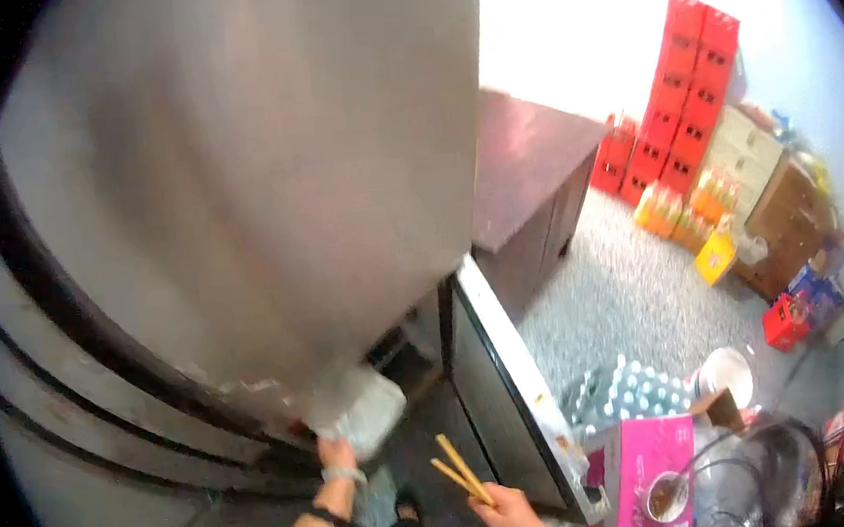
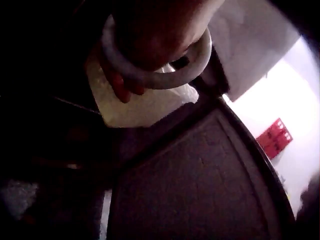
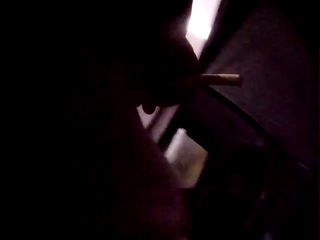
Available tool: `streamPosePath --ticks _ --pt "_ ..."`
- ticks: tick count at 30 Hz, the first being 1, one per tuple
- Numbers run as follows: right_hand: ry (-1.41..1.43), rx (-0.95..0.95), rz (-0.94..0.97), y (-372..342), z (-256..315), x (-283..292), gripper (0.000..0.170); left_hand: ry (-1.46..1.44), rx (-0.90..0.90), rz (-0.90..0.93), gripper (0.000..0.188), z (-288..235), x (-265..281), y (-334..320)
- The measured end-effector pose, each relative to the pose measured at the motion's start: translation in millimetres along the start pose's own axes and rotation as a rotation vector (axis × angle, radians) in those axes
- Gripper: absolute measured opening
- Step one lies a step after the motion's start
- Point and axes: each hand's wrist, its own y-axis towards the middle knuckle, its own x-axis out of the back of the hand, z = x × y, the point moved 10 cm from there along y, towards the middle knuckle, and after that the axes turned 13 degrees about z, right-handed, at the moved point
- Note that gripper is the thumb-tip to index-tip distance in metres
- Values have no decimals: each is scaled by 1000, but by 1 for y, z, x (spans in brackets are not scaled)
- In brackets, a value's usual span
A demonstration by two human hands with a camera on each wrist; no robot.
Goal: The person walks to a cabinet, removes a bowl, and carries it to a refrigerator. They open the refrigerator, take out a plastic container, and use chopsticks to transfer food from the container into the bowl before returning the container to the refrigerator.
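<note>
A pale, whitish package [image 1: 369, 409] is at the opening below the large metal panel. My left hand [image 1: 336, 454] grips its near edge; in the left wrist view the fingers of the left hand [image 2: 125, 87] curl over the pale package [image 2: 142, 110], below a light ring round the wrist. My right hand [image 1: 512, 513] holds two wooden sticks [image 1: 460, 473], crossed close to the fingers, beside the open door. The right wrist view is very dark: a stick end [image 3: 222, 79] juts out from the dark right hand [image 3: 165, 70].
An open door [image 1: 518, 386] stands right of the opening. Beyond it are a pink box [image 1: 650, 464], a dotted bag [image 1: 619, 392], a white bucket [image 1: 726, 375] and cables. Red crates [image 1: 684, 100] are stacked by the far wall, near a dark counter [image 1: 533, 158].
</note>
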Motion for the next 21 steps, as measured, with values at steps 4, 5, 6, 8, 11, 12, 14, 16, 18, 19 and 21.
streamPosePath --ticks 4,5,6,8,11,12,14,16,18,19,21 --pt "-217 284 -194 -14 158 80 15 240 -93 219 28 -35 19 -50" --pt "-255 418 -258 -16 194 101 13 188 -159 294 31 -5 13 -35" --pt "-289 538 -321 -16 229 122 12 300 -102 376 33 -6 14 -36" --pt "-251 776 -458 0 300 166 12 536 -26 474 36 -5 13 -30" --pt "-63 792 -556 29 392 226 17 530 104 706 41 -16 7 -19" --pt "-76 801 -621 28 427 238 20 518 58 703 41 -24 4 -10" --pt "-159 865 -736 31 491 261 24 512 10 711 41 -45 2 1" --pt "-329 963 -829 20 559 260 23 513 0 715 41 -56 -1 9" --pt "-574 1061 -998 9 623 255 23 505 -19 708 41 -69 -4 19" --pt "-495 1070 -933 12 647 257 24 499 -27 704 41 -76 -6 25" --pt "-590 1149 -1002 10 694 259 25 485 -38 686 42 -91 -7 36"
